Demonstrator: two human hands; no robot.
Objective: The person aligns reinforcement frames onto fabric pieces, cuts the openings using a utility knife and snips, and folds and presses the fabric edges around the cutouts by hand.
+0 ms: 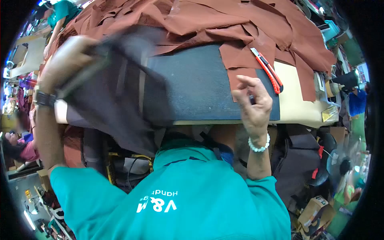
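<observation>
My left hand (76,54), smeared by motion, grips a dark brown sheet of material (116,88) by its upper left edge. The sheet hangs at a slant over the left part of the table and drops past the front edge; its exact kind is blurred. My right hand (256,102) is raised over the front of a dark cutting board (188,82). Its fingers are bent but apart, with nothing visible held in them. Just to its right lies a red utility knife (267,71), partly on reddish-brown material and partly on the board.
Overlapping reddish-brown sheets (192,18) are heaped across the table's back. A cream surface (290,84) shows at right. Black bags or cloth (298,160) sit below the front edge. Other people work at the far left, one in a green shirt (64,12). A cardboard box (314,210) stands lower right.
</observation>
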